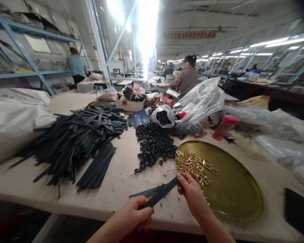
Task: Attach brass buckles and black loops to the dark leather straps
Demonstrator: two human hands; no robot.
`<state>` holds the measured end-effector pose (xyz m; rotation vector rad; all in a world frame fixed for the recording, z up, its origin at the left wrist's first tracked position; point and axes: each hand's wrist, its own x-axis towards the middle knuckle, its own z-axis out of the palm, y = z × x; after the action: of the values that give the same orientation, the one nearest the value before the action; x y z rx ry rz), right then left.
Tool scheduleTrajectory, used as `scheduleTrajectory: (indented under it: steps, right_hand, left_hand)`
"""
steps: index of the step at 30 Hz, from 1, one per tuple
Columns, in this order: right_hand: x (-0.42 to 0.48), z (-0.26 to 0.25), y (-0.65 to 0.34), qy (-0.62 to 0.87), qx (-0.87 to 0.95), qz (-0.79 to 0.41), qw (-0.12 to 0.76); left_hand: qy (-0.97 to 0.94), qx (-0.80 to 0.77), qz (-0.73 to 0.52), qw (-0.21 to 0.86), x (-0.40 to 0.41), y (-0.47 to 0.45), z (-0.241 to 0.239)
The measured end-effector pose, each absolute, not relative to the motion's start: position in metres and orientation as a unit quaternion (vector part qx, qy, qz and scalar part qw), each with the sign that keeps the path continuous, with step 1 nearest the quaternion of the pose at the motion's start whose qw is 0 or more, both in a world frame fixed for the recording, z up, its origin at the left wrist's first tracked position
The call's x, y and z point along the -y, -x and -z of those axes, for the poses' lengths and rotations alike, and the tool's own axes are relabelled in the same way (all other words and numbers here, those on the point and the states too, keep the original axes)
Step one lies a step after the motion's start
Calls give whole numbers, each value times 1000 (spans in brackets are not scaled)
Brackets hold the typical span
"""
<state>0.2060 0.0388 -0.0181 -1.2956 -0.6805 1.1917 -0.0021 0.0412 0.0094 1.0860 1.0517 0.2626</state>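
Stretched between my two hands is a dark strap (163, 193), held at a slant above the table's near edge. My left hand (131, 214) is closed round its lower end, thumb on top. At the upper end, my right hand (190, 192) pinches the strap beside the gold tray; whether a small part sits under those fingers is hidden. Behind the strap lies another dark strap (144, 193) on the table. Gold buckles (192, 165) are heaped on the left part of the oval tray (233, 182). Small black loops (154, 145) form a pile beyond my hands.
Many dark straps (83, 135) are heaped at the left, with a neater bundle (97, 168) in front. A white sack (12, 125) stands far left. Behind the tray are a pink-lidded container (225, 127) and plastic bags (202, 98). Other people (186, 76) stand farther back.
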Motion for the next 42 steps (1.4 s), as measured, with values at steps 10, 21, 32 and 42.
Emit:
scheduleTrajectory:
  steps: [10, 21, 32, 42]
  right_hand:
    - [15, 38, -179, 505, 540, -625, 251]
    - [-136, 37, -197, 676, 662, -188, 263]
    - [-102, 27, -199, 639, 607, -329, 339]
    - [-40, 11, -175, 406, 162, -691, 576]
  left_hand:
    - [-317, -486, -383, 719, -68, 5, -2]
    - [-331, -509, -283, 742, -73, -12, -6]
    - [-319, -503, -256, 762, -67, -22, -9]
    - [-585, -508, -249, 581, -51, -40, 1]
